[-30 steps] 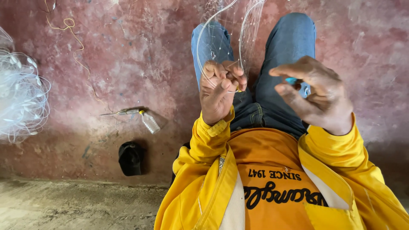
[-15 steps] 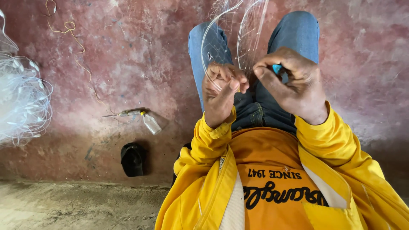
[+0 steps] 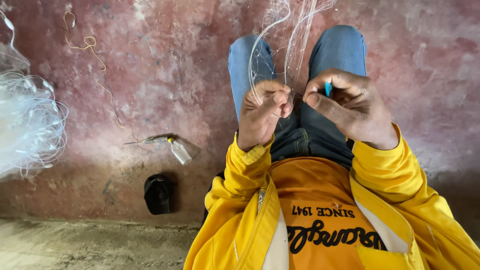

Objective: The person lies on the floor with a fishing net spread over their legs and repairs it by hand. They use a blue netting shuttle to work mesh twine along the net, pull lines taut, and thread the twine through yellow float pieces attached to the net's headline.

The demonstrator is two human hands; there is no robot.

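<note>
Head view: left hand (image 3: 262, 117) pinched shut on clear line loops (image 3: 260, 55), strands rising up and away over knees. Right hand (image 3: 350, 110) just beside, fingers (image 3: 320, 100) closed round small blue tool (image 3: 328, 89), tool upright, pointing toward loops. Hands nearly touching above lap.

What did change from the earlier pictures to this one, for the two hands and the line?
The right hand, open and apart a second ago, closed around the blue tool and moved in beside the left hand. The left hand kept pinching the clear line. The small bottle and black cap stayed put.
</note>
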